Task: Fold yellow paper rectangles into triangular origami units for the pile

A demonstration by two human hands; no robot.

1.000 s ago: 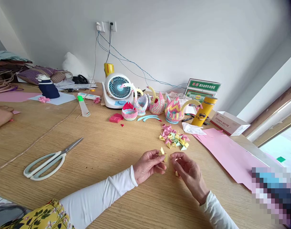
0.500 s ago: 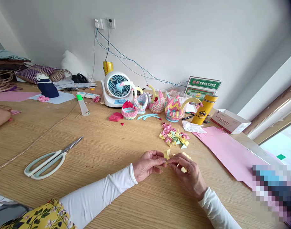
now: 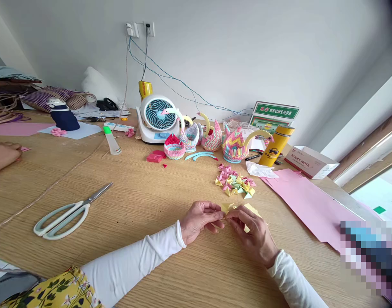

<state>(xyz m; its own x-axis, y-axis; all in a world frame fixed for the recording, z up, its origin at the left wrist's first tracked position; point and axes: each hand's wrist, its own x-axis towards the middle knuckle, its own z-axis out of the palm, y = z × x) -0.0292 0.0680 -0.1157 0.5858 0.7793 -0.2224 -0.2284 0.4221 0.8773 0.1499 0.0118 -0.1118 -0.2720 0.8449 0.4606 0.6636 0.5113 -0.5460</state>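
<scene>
A small piece of yellow paper (image 3: 226, 208) is pinched between the thumb and fingers of my left hand (image 3: 203, 220). From the other side, my right hand (image 3: 256, 234) is closed on the same piece, thumb against fingertips, hiding part of it. More yellow paper (image 3: 254, 209) lies behind my right hand, mostly covered by it. Just beyond my hands is a pile of folded paper pieces (image 3: 236, 183) in pink, yellow and green.
Scissors (image 3: 72, 211) lie at the left, points away. Several paper swans (image 3: 236, 147) stand before a fan (image 3: 159, 119). A yellow bottle (image 3: 275, 147), a sticky-note box (image 3: 310, 163) and pink sheets (image 3: 311, 209) are right. Another person's hand (image 3: 5, 156) rests far left.
The yellow piece stood up above my fingertips; now it lies lower and flatter between them. Both hands have stayed nearly in place. The other person's hand at the left has shifted slightly right.
</scene>
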